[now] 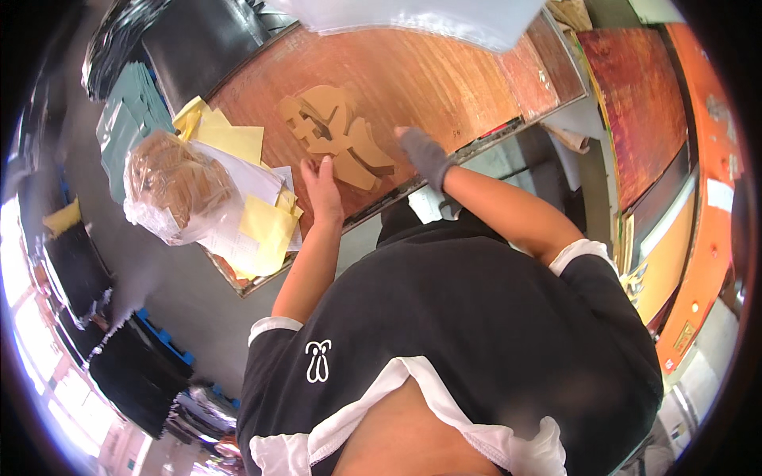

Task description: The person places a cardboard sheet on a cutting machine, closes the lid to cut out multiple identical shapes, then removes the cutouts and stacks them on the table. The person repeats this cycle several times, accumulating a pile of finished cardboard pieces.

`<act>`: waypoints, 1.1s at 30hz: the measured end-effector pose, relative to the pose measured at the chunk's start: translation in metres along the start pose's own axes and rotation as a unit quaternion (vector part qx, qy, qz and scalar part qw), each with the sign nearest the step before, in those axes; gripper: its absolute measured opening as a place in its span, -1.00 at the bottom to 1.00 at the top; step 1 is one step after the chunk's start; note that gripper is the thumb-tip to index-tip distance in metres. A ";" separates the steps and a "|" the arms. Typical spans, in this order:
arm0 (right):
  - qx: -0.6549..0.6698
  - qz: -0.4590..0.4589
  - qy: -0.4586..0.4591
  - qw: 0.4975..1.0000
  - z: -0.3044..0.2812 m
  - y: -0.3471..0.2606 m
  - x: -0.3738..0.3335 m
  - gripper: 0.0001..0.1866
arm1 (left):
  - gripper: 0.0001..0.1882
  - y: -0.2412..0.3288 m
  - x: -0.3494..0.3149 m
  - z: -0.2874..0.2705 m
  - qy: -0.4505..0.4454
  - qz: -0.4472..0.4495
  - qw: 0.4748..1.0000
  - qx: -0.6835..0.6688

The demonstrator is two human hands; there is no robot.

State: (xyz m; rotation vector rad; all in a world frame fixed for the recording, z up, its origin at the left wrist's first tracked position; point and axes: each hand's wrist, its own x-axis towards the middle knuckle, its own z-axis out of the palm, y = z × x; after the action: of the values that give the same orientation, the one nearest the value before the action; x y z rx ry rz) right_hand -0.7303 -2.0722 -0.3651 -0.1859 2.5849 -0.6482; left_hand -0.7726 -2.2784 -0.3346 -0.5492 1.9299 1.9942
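Several flat tan cut-out pieces [324,103], curved and notched, lie overlapping on a worn reddish-brown wooden board [421,75]. At their near left edge is my bare left hand [322,189], its fingers apart and nothing visible in them. The fingertips are close to the pieces; whether they touch cannot be made out. My right hand [425,155], in a grey glove with bare fingertips, reaches over the board's near edge just right of the pieces. Its fingers look stretched out, partly hidden by the glove, with no object seen in them.
A plastic-wrapped brown bundle [178,186] sits on the left with yellow papers [266,226] and white sheets. Clear plastic sheeting [421,20] covers the board's far side. Black sheets [202,51] lie far left. On the right stands an orange frame [702,198] with panels.
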 end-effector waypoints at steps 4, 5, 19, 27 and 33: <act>0.128 0.006 -0.062 0.990 0.045 -0.002 -0.039 -0.74 | -0.18 0.016 -0.002 0.000 0.030 0.096 0.986 0.130; 0.293 -0.032 -0.045 0.954 0.054 -0.012 -0.045 -0.76 | -0.17 0.015 0.000 0.005 0.034 0.107 0.977 0.183; 0.091 -0.096 -0.090 0.987 0.033 -0.022 -0.034 -0.76 | -0.16 0.009 0.028 0.000 -0.033 0.103 0.984 0.140; 0.473 0.360 0.069 0.801 0.053 0.066 -0.158 -0.71 | -0.19 0.069 0.038 0.026 0.001 0.551 0.702 0.451; 0.356 0.268 0.113 0.888 0.067 0.072 -0.204 -0.59 | -0.20 0.045 0.070 0.049 -0.089 0.282 0.652 0.698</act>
State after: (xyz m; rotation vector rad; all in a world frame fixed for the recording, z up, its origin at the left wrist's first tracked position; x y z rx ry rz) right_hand -0.5201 -1.9878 -0.3688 0.8496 2.2397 -1.3792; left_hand -0.8581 -2.2347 -0.3278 0.6988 2.8561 0.1333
